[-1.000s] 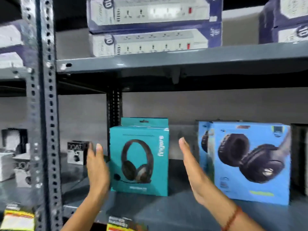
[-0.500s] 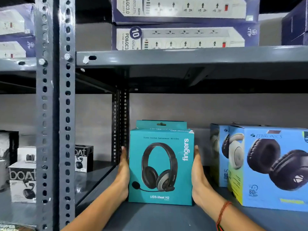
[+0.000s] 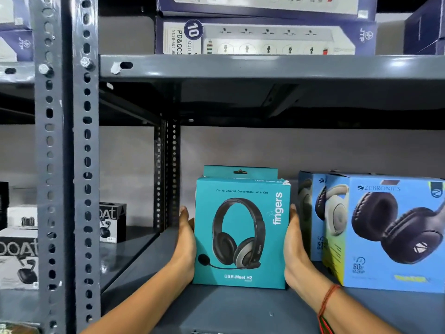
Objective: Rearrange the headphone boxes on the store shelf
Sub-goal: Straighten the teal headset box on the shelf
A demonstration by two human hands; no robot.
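A teal headphone box [image 3: 240,232] marked "fingers USB-Meet H2" stands upright on the grey metal shelf [image 3: 216,307], with a second teal box partly hidden behind it. My left hand [image 3: 186,242] lies flat against the front box's left side. My right hand [image 3: 295,247] presses on its right side, so both hands clamp it. To the right stands a blue Zebronics headphone box [image 3: 395,232], with another blue box [image 3: 310,213] behind it.
A perforated grey upright post [image 3: 67,165] rises at the left front, and a second post [image 3: 168,174] stands at the back. Black and white earbud boxes [image 3: 112,221] sit in the left bay. Power strip boxes [image 3: 265,36] lie on the upper shelf.
My two hands, apart and open a second ago, closed in on the sides of the teal box and now hold it. The view has come closer to the shelf.
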